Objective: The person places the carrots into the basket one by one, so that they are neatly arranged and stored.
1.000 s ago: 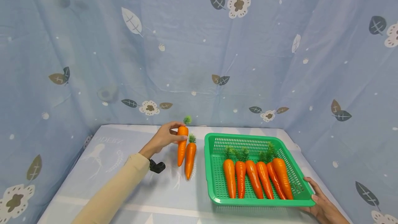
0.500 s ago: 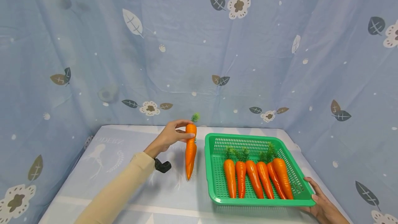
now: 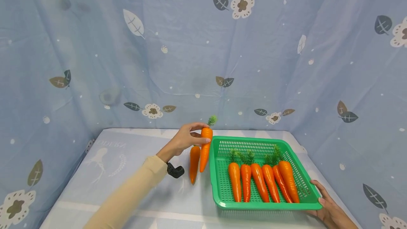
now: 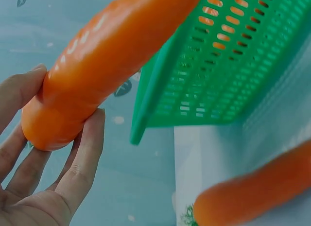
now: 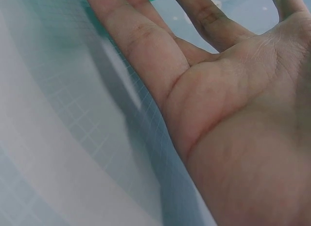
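My left hand (image 3: 186, 140) pinches an orange carrot (image 3: 205, 151) near its thick, leafy end, its tip hanging down. The held carrot is just outside the left rim of a green plastic basket (image 3: 270, 206). In the left wrist view, thumb and fingers of the left hand (image 4: 53, 187) lie on either side of the carrot (image 4: 92, 65). Another carrot (image 3: 194, 165) lies on the table left of the basket, its top partly covered by the hand. Several carrots (image 3: 259, 183) lie side by side inside the basket. My right hand (image 3: 330, 208) holds the basket's front right corner.
The table (image 3: 105, 186) has a pale printed cover. Behind it and at both sides hangs a blue floral curtain (image 3: 190, 52). A black device (image 3: 175, 170) is strapped at the left wrist.
My left hand has carried the carrot to the right, past the one on the table, up to the basket's left rim. The right hand and basket stay in place.
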Available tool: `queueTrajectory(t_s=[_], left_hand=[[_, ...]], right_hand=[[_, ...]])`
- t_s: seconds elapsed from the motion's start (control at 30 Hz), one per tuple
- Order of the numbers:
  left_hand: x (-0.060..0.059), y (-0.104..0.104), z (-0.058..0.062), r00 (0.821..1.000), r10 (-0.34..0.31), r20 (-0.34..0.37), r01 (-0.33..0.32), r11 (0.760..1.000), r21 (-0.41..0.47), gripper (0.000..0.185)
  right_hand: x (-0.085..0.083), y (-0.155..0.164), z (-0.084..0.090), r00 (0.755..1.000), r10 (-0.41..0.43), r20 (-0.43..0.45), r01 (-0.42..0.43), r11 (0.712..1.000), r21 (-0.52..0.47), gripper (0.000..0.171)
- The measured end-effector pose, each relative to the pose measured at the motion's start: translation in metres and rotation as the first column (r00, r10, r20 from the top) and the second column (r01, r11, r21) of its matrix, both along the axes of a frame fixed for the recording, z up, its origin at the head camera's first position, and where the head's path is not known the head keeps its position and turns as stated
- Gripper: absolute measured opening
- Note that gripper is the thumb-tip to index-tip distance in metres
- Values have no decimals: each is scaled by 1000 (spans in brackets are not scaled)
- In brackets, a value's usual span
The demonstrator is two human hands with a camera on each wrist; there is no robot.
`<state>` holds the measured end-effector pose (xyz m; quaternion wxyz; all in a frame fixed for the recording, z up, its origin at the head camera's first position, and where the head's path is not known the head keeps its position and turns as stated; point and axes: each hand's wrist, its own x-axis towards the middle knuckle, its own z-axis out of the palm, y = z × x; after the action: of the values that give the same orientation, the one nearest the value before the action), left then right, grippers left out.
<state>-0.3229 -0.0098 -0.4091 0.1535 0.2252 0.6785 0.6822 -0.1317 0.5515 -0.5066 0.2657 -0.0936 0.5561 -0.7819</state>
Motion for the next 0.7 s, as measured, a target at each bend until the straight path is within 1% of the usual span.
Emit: queueTrajectory(t_s=[0.17,0.33,0.47,0.57,0.7], left_hand=[[0,15,0,1000,-24,1,24,1000,8,51],[2,30,2,998,-59,-3,59,998,11,51],[4,39,4,996,-90,11,89,996,16,50],[5,46,4,995,-95,12,95,995,7,50],[5,57,3,995,-100,17,100,995,18,51]], right_hand=[[0,0,0,1000,-21,-11,21,999,26,48],[1,1,1,1000,-6,-11,6,1000,19,49],[0,0,5,999,-32,24,30,996,81,45],[-1,0,6,997,-63,38,57,989,139,43],[0,1,8,997,-66,35,60,985,163,43]])
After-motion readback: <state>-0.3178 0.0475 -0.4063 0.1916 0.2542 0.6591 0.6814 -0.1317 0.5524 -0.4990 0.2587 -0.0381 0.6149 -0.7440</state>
